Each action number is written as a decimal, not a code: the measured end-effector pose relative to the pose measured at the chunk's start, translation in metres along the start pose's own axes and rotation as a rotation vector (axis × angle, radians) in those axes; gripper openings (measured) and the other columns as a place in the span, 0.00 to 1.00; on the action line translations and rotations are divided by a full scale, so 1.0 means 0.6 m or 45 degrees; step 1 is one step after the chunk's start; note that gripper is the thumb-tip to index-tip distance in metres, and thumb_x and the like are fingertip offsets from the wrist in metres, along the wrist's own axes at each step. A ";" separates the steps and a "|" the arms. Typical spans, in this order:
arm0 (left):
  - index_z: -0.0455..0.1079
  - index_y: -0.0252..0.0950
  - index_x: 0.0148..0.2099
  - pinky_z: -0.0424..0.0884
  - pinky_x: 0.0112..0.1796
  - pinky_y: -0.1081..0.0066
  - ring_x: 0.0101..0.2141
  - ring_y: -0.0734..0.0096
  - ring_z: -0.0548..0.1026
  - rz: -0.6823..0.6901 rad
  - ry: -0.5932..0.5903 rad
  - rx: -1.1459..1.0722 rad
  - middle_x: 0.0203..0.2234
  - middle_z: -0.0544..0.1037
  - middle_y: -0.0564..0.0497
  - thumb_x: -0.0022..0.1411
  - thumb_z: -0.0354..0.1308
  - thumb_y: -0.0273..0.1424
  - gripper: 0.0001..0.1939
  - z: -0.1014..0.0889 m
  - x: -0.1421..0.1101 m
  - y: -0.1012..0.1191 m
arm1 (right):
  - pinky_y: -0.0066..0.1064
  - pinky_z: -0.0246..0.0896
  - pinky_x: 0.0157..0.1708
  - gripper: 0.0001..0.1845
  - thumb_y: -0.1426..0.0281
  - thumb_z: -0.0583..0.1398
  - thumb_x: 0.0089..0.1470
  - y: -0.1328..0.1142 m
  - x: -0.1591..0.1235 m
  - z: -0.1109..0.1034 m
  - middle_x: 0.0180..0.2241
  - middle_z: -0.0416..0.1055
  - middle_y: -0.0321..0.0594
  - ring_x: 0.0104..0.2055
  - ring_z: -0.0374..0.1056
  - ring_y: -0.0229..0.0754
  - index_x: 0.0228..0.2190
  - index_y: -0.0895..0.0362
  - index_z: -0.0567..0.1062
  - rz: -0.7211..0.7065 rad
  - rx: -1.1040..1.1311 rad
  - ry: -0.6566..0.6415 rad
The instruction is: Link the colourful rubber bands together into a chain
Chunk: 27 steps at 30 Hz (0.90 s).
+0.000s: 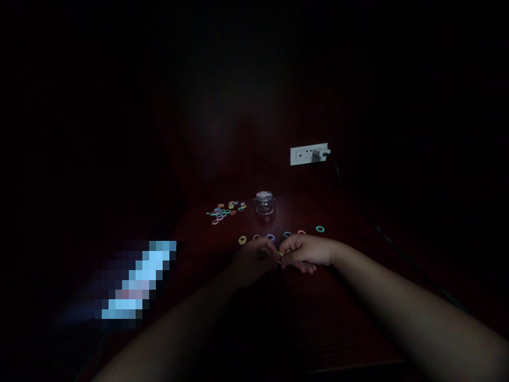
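Note:
The room is very dark. My left hand [254, 260] and my right hand [306, 252] meet fingertip to fingertip over a dark red-brown table [318, 313]. Both are closed in a pinch on a small yellowish ring [280, 254] held between them. Just beyond my hands lies a row of several small coloured rings, from a yellow one [242, 240] on the left to a green one [320, 229] on the right. A loose pile of coloured rings [226, 210] lies farther back on the left. Beside it stands a small clear jar [264, 202] with a lid.
A white wall socket [308, 154] with a white plug in it sits on the dark wall behind the table, and a dark cable [382, 228] runs down to the right. A glowing blurred screen [137, 281] lies at the left.

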<state>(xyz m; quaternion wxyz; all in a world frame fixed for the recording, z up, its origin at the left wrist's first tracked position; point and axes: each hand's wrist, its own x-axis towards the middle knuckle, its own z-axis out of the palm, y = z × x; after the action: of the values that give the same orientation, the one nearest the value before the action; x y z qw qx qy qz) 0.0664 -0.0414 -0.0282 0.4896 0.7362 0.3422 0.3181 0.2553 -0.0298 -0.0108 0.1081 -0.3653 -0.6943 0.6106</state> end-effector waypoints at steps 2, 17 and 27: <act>0.62 0.32 0.33 0.60 0.22 0.78 0.20 0.78 0.68 0.017 0.003 0.000 0.21 0.72 0.52 0.54 0.55 0.37 0.12 -0.001 0.000 -0.001 | 0.15 0.47 0.06 0.09 0.69 0.56 0.47 0.003 0.001 -0.001 0.11 0.63 0.28 0.08 0.54 0.27 0.28 0.62 0.71 -0.015 0.007 -0.001; 0.60 0.32 0.30 0.63 0.23 0.77 0.21 0.78 0.69 0.012 0.007 -0.114 0.22 0.73 0.50 0.55 0.55 0.36 0.11 0.003 -0.005 0.018 | 0.15 0.49 0.06 0.11 0.65 0.56 0.49 0.006 0.003 -0.001 0.11 0.64 0.29 0.09 0.58 0.28 0.28 0.62 0.70 -0.052 0.120 0.013; 0.60 0.32 0.31 0.62 0.28 0.74 0.25 0.76 0.68 0.116 -0.018 -0.026 0.27 0.75 0.48 0.56 0.55 0.36 0.11 0.000 -0.005 0.012 | 0.16 0.47 0.05 0.19 0.62 0.51 0.52 0.013 0.008 -0.002 0.10 0.65 0.33 0.08 0.57 0.29 0.26 0.65 0.71 -0.083 0.249 -0.014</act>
<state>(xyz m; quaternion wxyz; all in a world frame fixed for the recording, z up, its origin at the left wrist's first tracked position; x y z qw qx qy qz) 0.0662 -0.0462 -0.0219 0.4846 0.7481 0.3016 0.3385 0.2556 -0.0257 -0.0190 0.1591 -0.3268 -0.6435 0.6737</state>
